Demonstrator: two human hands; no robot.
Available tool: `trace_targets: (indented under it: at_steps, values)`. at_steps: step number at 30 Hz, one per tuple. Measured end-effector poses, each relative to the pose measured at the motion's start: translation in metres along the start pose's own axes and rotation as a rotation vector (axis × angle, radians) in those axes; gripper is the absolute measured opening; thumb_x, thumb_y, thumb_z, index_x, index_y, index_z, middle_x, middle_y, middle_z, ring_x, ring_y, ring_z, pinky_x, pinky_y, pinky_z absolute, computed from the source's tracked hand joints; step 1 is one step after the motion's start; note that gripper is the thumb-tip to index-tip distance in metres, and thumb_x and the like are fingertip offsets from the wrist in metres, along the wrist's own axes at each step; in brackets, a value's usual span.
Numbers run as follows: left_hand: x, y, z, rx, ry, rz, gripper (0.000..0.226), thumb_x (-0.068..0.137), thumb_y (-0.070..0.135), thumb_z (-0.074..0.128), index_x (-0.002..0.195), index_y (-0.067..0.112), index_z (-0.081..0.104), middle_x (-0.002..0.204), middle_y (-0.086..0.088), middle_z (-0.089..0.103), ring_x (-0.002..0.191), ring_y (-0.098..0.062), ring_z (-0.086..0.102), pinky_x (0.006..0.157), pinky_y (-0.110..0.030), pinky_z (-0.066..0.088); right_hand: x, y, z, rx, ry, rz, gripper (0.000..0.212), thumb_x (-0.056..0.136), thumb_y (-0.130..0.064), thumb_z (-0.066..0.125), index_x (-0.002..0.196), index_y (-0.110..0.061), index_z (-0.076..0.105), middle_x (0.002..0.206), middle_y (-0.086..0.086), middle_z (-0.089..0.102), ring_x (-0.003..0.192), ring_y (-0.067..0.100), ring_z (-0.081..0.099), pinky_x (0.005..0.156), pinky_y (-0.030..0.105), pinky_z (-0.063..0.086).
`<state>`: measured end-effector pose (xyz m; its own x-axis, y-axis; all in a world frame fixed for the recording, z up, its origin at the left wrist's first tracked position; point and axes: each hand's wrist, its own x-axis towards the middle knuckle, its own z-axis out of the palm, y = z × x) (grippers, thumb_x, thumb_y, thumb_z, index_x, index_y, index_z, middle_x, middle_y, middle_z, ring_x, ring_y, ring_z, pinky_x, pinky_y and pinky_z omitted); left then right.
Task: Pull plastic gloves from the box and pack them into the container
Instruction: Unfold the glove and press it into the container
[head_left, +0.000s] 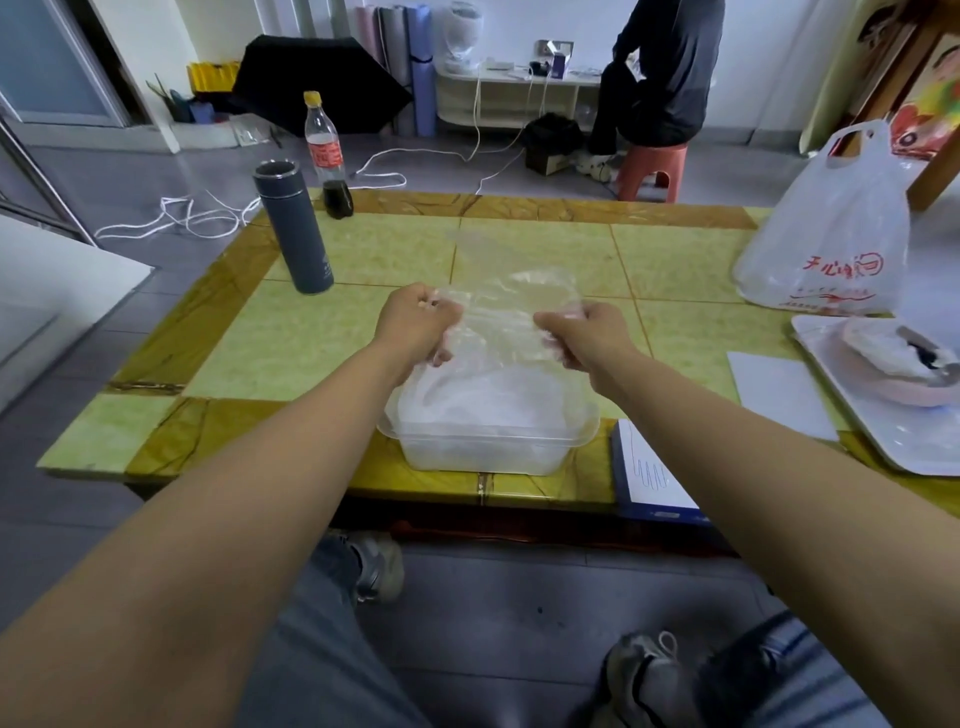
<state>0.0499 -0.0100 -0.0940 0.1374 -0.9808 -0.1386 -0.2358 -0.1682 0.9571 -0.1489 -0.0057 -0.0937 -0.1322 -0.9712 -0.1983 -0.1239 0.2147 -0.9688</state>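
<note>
The left hand (421, 325) and right hand (584, 335) are both curled tight on a clear plastic glove (511, 306), gripping its 9 o'clock and 3 o'clock edges. The glove hangs just above the container (488, 452), which holds crumpled gloves and sits at the desk's (291, 338) 6 o'clock edge. The glove box (649, 478) lies at the container's 3 o'clock.

Grey tiled floor (519, 597); green-tiled table (675, 254) with brown border, centre; white wall (571, 21) and low white shelf (509, 98), top; red stool (652, 166), upper right; glazed door (52, 57), upper left; white cable (171, 215), left.
</note>
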Motion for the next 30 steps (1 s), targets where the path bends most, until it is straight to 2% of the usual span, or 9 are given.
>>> trace_targets:
  at_steps: [3,6,9,14,18,21,24,27,30]
  values:
    - [0.007,-0.014,0.0,0.346,0.005,0.129,0.014,0.09,0.02,0.06,0.087,0.011,0.05,0.065,-0.006,0.05,0.039,-0.018,0.044,0.046,-0.026,0.036,0.002,0.007,-0.004,-0.161,0.03,0.034,0.031,0.083,-0.02,0.076,0.097,-0.009,0.051,0.081,0.011,0.064,0.055,0.014,0.06,0.048,0.022,0.047]
    - [0.009,-0.023,0.006,0.558,-0.024,0.171,0.015,0.091,0.023,0.058,0.085,0.011,0.053,0.069,-0.002,0.054,0.043,-0.016,0.05,0.045,-0.022,0.036,0.007,0.008,-0.009,-0.391,0.218,-0.224,0.044,0.08,-0.025,0.076,0.113,-0.012,0.051,0.103,0.002,0.056,0.088,0.016,0.055,0.073,0.029,0.046]
    - [0.012,-0.028,0.016,0.693,-0.057,0.164,0.013,0.09,0.025,0.056,0.088,0.011,0.056,0.075,-0.003,0.059,0.047,-0.016,0.054,0.044,-0.022,0.037,0.009,0.0,-0.006,-0.345,0.213,-0.443,0.018,0.082,-0.01,0.064,0.099,-0.014,0.058,0.087,-0.001,0.055,0.075,0.011,0.051,0.066,0.024,0.044]
    - [0.012,-0.033,0.026,0.87,-0.21,0.04,0.025,0.088,0.034,0.063,0.104,0.016,0.055,0.097,-0.006,0.063,0.068,-0.022,0.063,0.058,-0.027,0.046,0.005,0.015,0.017,-0.482,-0.46,0.16,0.017,0.093,-0.002,0.058,0.11,-0.006,0.058,0.088,0.012,0.061,0.068,0.02,0.061,0.057,0.03,0.057]
    - [0.008,-0.007,0.027,1.15,-0.168,0.183,0.042,0.083,0.035,0.071,0.117,0.016,0.056,0.119,-0.007,0.05,0.103,-0.026,0.053,0.076,-0.032,0.044,0.008,0.032,0.029,-0.607,-0.583,0.263,0.017,0.096,-0.002,0.052,0.11,-0.01,0.058,0.085,0.011,0.059,0.066,0.019,0.058,0.058,0.028,0.054]
    - [0.004,0.02,0.045,1.075,-0.119,0.279,0.021,0.085,0.021,0.066,0.104,0.012,0.064,0.1,-0.003,0.06,0.093,-0.024,0.058,0.072,-0.031,0.047,0.013,0.037,0.032,-0.605,-0.61,0.285,0.022,0.095,0.0,0.051,0.111,-0.011,0.059,0.082,0.009,0.058,0.065,0.018,0.058,0.056,0.026,0.052]
    - [0.005,0.015,0.064,1.119,-0.432,-0.031,0.014,0.088,0.011,0.058,0.095,0.002,0.067,0.084,-0.008,0.067,0.071,-0.022,0.061,0.067,-0.029,0.052,0.016,0.042,0.034,-0.636,-0.605,0.279,0.024,0.094,0.002,0.051,0.112,-0.013,0.058,0.083,0.006,0.059,0.068,0.015,0.059,0.058,0.026,0.051]
    - [0.009,-0.013,0.064,1.137,-0.753,-0.433,0.029,0.096,0.019,0.052,0.116,-0.001,0.056,0.098,-0.013,0.062,0.076,-0.025,0.057,0.077,-0.034,0.05,0.019,0.047,0.034,-0.775,-0.637,0.296,0.028,0.097,-0.003,0.051,0.123,-0.007,0.058,0.083,0.005,0.06,0.067,0.014,0.054,0.059,0.024,0.045]
    - [0.011,-0.032,0.047,1.268,-0.861,-0.53,0.032,0.098,0.03,0.051,0.117,0.005,0.055,0.087,-0.008,0.055,0.068,-0.02,0.05,0.069,-0.03,0.045,0.027,0.055,0.035,-0.902,-0.682,0.427,0.038,0.099,-0.008,0.049,0.134,0.005,0.049,0.103,0.015,0.061,0.078,0.022,0.056,0.065,0.028,0.048]
